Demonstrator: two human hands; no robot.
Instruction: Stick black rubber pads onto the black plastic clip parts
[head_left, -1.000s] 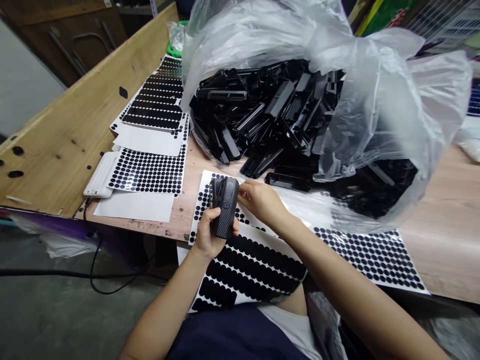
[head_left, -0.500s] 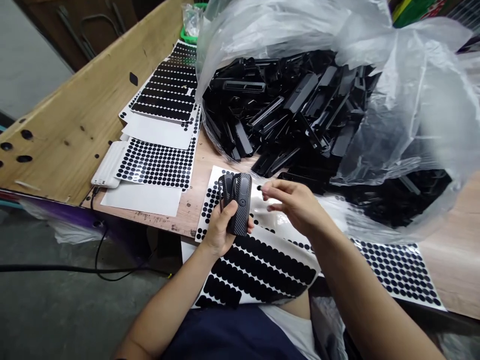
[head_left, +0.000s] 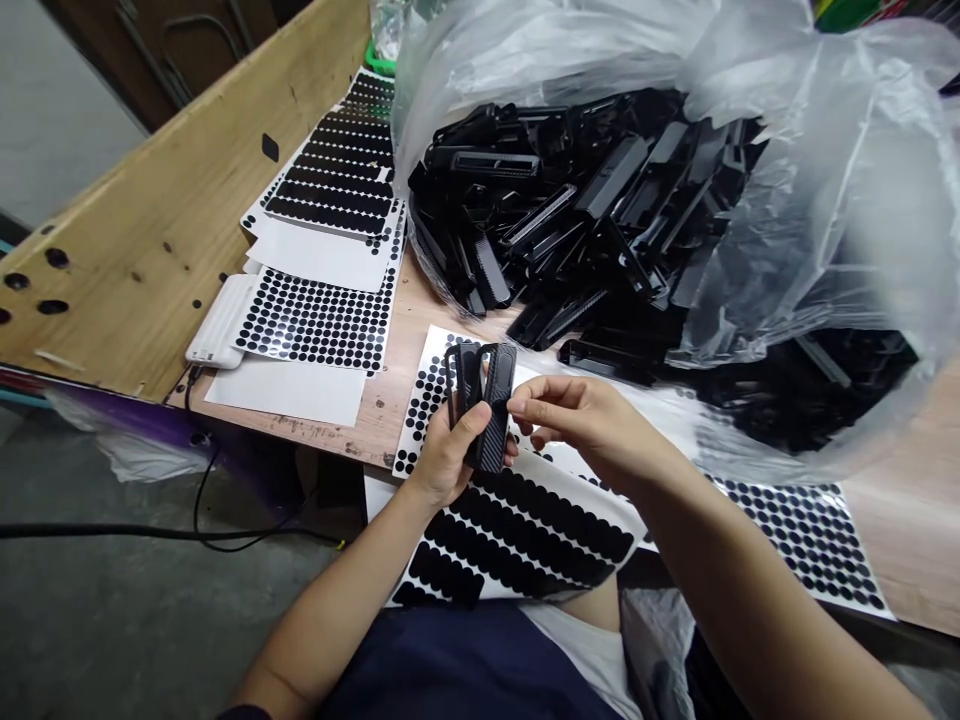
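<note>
Black parts point(head_left: 493, 437), left hand point(head_left: 444, 458) holding, right hand point(head_left: 585, 415) alongside, dot sheet point(head_left: 424, 396) (label-like)

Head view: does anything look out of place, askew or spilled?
The white sheet with rows of large black dots looks askew: it overhangs the light wood-grain tabletop, curling over the person's lap. Elongated black parts crowd the mouth of the clear plastic bag; whether any have spilled out is unclear.
</note>
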